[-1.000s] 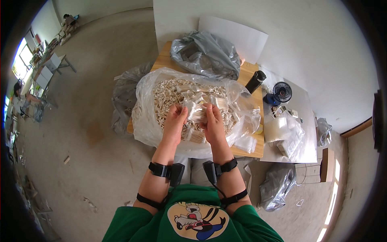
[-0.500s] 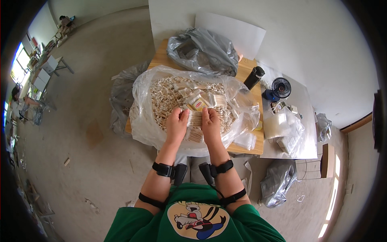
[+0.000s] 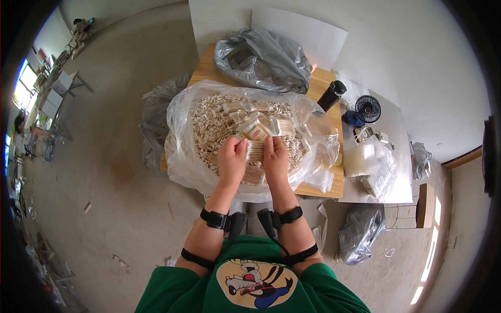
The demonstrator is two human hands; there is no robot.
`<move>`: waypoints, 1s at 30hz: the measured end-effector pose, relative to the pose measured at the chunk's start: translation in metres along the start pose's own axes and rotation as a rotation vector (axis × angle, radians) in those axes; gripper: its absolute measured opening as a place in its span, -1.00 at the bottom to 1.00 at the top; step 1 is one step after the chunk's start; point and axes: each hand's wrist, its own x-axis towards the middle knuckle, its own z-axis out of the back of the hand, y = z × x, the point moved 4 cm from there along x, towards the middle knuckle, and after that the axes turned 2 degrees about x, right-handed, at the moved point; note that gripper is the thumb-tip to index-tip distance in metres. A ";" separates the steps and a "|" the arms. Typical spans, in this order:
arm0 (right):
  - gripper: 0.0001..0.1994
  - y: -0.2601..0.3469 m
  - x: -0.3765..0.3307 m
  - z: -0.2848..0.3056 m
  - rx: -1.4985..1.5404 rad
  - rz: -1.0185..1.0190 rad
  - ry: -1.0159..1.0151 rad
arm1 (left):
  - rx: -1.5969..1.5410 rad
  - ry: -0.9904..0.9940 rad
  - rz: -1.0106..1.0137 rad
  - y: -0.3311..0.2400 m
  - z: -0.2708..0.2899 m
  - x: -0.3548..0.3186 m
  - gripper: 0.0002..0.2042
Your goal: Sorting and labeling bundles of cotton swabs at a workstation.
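A big clear plastic bag point(image 3: 182, 151) lies open on a wooden table point(image 3: 326, 182) and is heaped with thin pale wooden sticks point(image 3: 214, 125). My left hand point(image 3: 232, 159) and my right hand point(image 3: 275, 159) are side by side over the heap, both gripping one bundle of the sticks point(image 3: 254, 151) between them. Small clear packets of sticks point(image 3: 261, 128) lie just beyond my fingers.
A crumpled grey plastic bag point(image 3: 263, 60) sits at the table's far end. A black bottle point(image 3: 331, 95), a small black fan point(image 3: 368, 108) and clear bags point(image 3: 370, 161) are on a white surface to the right. Grey bags lie on the floor point(image 3: 360, 235).
Both hands have drawn closer together and slightly nearer to me, gathering a bundle of sticks between them.
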 end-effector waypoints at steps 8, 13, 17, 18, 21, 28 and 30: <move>-0.68 -0.021 0.026 0.047 0.094 -0.101 -0.145 | 0.074 -0.031 0.092 0.034 0.029 0.027 -0.73; -0.74 -0.006 0.028 0.054 -0.373 0.129 -0.137 | 0.204 -0.003 0.061 0.024 0.035 0.029 -0.76; -0.80 0.050 0.010 0.043 -0.969 0.713 -0.232 | 0.375 -0.008 -0.245 0.001 0.045 0.032 -0.81; -0.80 0.055 0.007 0.043 -0.968 0.714 -0.232 | 0.376 -0.009 -0.245 -0.003 0.046 0.033 -0.81; -0.79 0.053 -0.002 0.036 -0.856 0.557 -0.113 | 0.326 0.012 -0.241 -0.022 0.050 0.034 -0.84; -0.78 0.018 -0.025 -0.008 0.652 -0.393 0.345 | 0.145 0.040 -0.167 -0.045 0.055 0.032 -0.88; -0.77 0.017 -0.027 -0.008 0.751 -0.455 0.342 | 0.194 0.040 -0.260 -0.051 0.055 0.029 -0.88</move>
